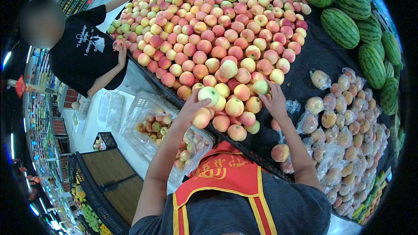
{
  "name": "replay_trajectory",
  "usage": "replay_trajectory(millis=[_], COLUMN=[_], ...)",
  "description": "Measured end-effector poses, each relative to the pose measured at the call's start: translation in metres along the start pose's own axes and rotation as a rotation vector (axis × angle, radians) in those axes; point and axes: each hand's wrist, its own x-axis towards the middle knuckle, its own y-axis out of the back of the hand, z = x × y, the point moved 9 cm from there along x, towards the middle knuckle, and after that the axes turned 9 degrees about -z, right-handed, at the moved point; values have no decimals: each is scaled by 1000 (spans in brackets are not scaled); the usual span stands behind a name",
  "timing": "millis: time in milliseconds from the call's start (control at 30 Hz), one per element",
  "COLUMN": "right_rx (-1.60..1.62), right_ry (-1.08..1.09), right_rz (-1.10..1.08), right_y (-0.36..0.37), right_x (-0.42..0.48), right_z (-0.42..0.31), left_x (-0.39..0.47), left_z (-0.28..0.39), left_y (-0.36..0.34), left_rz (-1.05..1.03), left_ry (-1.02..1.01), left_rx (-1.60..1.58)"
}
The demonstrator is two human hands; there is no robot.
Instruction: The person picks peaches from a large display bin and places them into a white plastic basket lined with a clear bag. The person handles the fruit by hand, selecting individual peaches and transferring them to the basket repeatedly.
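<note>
My left hand point(193, 107) grips a pale green apple point(207, 95) at the front left of a large heap of red-and-yellow apples point(209, 36). A yellow-pink apple point(200, 118) sits just under that hand. On the heap's right side, the fingers of my right hand point(275, 101) rest against a greenish-yellow apple point(261, 87); how firmly they hold it is hard to see. Between my hands, several loose apples point(234, 107) lie at the near edge of the black display stand point(303, 62).
Wrapped peaches point(344, 137) spread to the right, with watermelons point(339, 27) behind. Below the stand's left edge is a clear plastic crate point(137, 111) holding apples. Across the heap's left corner a person point(85, 52) touches the apples. A black-framed display stand point(107, 173) is at lower left.
</note>
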Motion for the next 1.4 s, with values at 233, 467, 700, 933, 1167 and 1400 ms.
replay_trajectory(millis=[233,467,700,933,1167,1400], right_rx=[-60,466,678,247,-95,-103], right_ry=[54,25,50,255,385,389], right_rz=[36,-129,-278,-248,-371,-421], right_y=[7,4,-31,-33,-76,-75], right_x=[9,27,38,57,63,57], right_z=[-14,-74,-113,-123,-114,-122], left_x=[41,50,24,18,16,38], left_z=[22,33,57,33,24,13], left_y=[-4,-29,-67,1,21,10], left_rz=[-33,-128,81,138,199,86], left_ry=[-38,-103,-359,-105,-60,-157], left_rx=[625,705,1085,768,881,939])
